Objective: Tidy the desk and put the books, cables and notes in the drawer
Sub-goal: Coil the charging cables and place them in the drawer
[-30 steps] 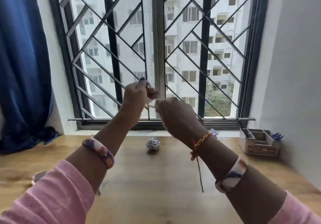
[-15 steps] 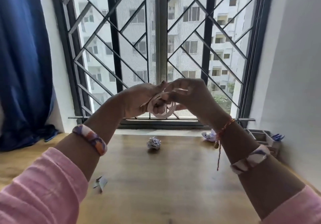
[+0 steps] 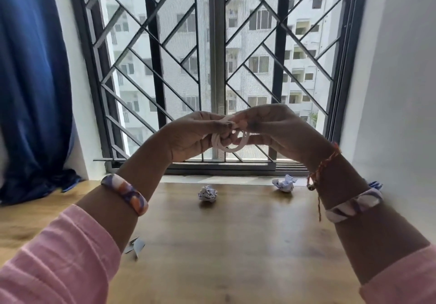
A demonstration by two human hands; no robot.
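Cable (image 3: pixel 230 142) sits coiled between our two hands, raised above the desk (image 3: pixel 236 244). Left hand (image 3: pixel 188 136) fingers curl round the coil's left side; right hand (image 3: pixel 271 127) fingers pinch its top. Loops hang below both sets of fingers.

place: we read a home room, likely a study corner | evidence: wooden desk (image 3: pixel 236 244) under a grilled window (image 3: pixel 217 68), blue curtain (image 3: pixel 33 79) far left, apartment block (image 3: pixel 259 32) outside
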